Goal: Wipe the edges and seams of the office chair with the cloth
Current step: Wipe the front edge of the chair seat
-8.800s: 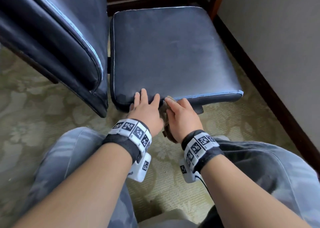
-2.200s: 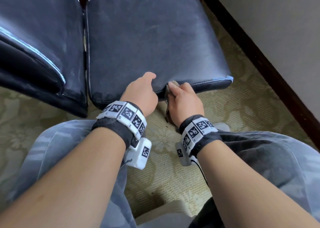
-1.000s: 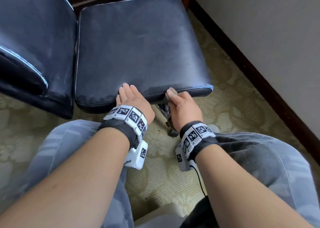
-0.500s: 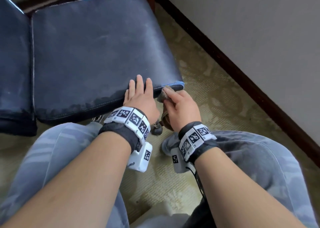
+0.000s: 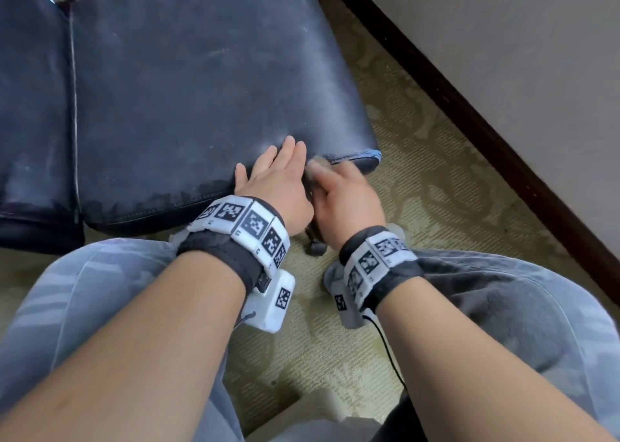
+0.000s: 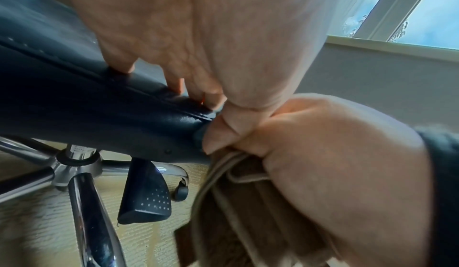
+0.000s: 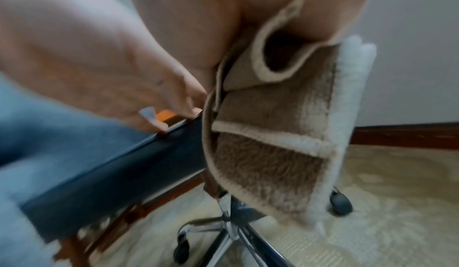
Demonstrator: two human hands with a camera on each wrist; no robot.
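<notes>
The dark leather seat [image 5: 201, 89] of the office chair is seen from above in the head view, with the chair's backrest [image 5: 30, 106] lying to its left across a narrow gap. The left hand [image 5: 275, 180] is laid flat on the near edge of the seat, close to its right front corner, with the fingers straight and spread over the leather; in the left wrist view the fingertips [image 6: 174, 86] are pressed onto the stitched seam along that edge. The right hand [image 5: 342, 200] is placed just beside the left, touching it, and is curled round a folded brown cloth [image 7: 268, 137] with a pale hem. The cloth is pinched between thumb and fingers and is held against the seat's front edge near the corner, its loose folds hanging down below the edge. The right hand is blurred in the head view. Under the seat a chrome star base [image 6: 82, 192] and a black castor [image 7: 341, 202] are shown on the patterned carpet [image 5: 419, 146]. A dark wooden skirting board [image 5: 486, 133] runs along the wall to the right.
</notes>
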